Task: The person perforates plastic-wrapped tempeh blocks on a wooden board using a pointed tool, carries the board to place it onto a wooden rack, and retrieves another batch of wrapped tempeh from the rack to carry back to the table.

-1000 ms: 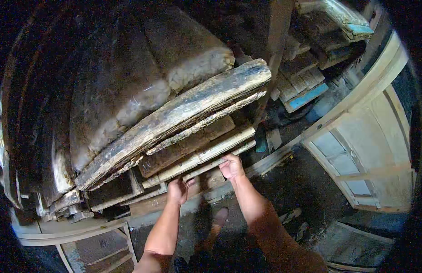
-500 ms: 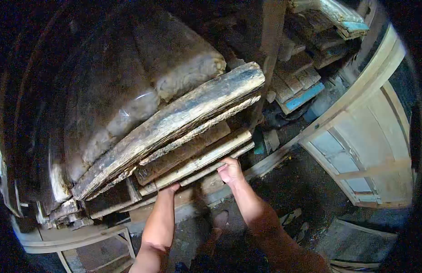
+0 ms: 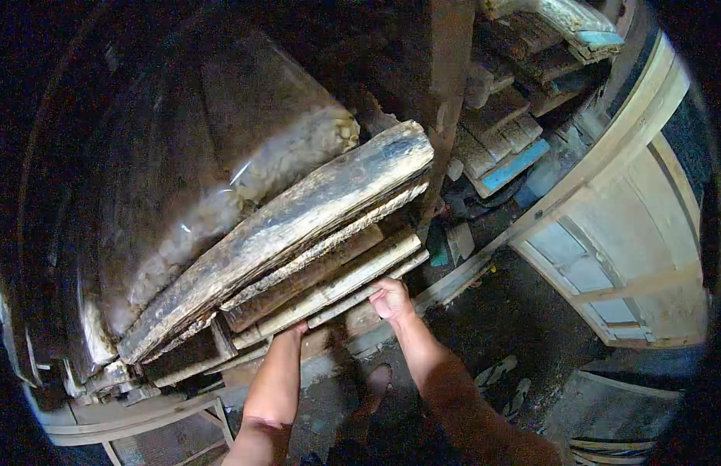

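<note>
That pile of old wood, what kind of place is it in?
Probably a storage shed or lumber yard for old timber. Weathered planks lie stacked where the left hand and right hand grip them, more boards are piled behind, and old window frames lean nearby over a dirt floor.

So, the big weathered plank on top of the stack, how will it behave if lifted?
The weathered plank looks thick and long, so probably stiff and heavy. Its frayed, splintered lower edge may crumble or shed pieces. Lying slanted on thinner boards, it could slide.
</note>
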The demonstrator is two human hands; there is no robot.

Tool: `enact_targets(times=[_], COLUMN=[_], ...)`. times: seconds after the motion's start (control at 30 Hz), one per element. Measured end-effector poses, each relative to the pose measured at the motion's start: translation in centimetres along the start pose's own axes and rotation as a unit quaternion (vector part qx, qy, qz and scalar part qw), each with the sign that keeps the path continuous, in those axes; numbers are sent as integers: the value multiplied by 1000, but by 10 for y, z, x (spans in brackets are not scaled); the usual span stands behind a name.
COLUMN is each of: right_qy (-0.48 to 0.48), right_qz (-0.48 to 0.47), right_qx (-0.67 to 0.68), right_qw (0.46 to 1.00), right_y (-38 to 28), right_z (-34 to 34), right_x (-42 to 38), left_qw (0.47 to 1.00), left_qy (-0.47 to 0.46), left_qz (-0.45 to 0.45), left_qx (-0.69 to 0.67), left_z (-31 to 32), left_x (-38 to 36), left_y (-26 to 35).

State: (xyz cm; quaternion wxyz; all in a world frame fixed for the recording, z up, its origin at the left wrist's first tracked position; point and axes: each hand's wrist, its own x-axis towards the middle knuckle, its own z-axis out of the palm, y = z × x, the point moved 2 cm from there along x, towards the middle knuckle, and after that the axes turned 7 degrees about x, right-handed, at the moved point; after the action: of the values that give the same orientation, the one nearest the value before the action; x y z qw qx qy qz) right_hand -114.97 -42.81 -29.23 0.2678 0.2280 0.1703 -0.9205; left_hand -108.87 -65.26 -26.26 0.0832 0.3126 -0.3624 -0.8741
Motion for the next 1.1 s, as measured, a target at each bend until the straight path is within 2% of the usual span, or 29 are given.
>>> enact_targets(times=[0.03, 0.17, 0.47, 0.53, 0.67, 0.73, 0.8, 0.83, 0.87, 0.93, 0.97, 1.07, 1.1], right_qy=[-8, 4, -4, 52, -1, 8, -35, -63, -64, -153, -108, -122, -149], right_qz=[-3, 4, 33, -38, -18, -9, 22, -33, -33, 17, 2, -20, -26], right_qx=[-49, 35, -11, -20, -5, 7, 2, 47, 48, 117, 108, 80, 49], right_qw=[999, 999, 999, 998, 1000, 1000, 999, 996, 996, 981, 988, 989, 987], right_y=[-3, -4, -11, -23, -32, -27, -31, -28, -33, -50, -54, -56, -61], right_z=[2, 17, 9, 40, 11, -5, -11, -5, -4, 5, 5, -9, 18], right_x=[-3, -9, -4, -23, -7, 6, 8, 10, 9, 6, 11, 28, 8], left_qw=[1000, 1000, 1000, 999, 999, 999, 999, 999, 998, 998, 998, 998, 998], left_qy=[-1, 0, 2, 8, 15, 12, 2, -5, -8, -15, -17, -21, -21], left_qz=[-3, -12, -23, -28, -37, -35, -35, -33, -32, -28, -27, -26, -25], left_qx=[-4, -11, -17, -15, -19, -27, -39, -43, -48, -51, -53, -56, -57], left_z=[2, 4, 9, 12, 17, 15, 15, 16, 17, 20, 21, 24, 25], left_x=[0, -2, -5, -5, -1, 0, 5, 7, 10, 15, 16, 21, 22], left_y=[1, 3, -6, -12, -20, -16, -7, -2, 3, 12, 15, 16, 15])
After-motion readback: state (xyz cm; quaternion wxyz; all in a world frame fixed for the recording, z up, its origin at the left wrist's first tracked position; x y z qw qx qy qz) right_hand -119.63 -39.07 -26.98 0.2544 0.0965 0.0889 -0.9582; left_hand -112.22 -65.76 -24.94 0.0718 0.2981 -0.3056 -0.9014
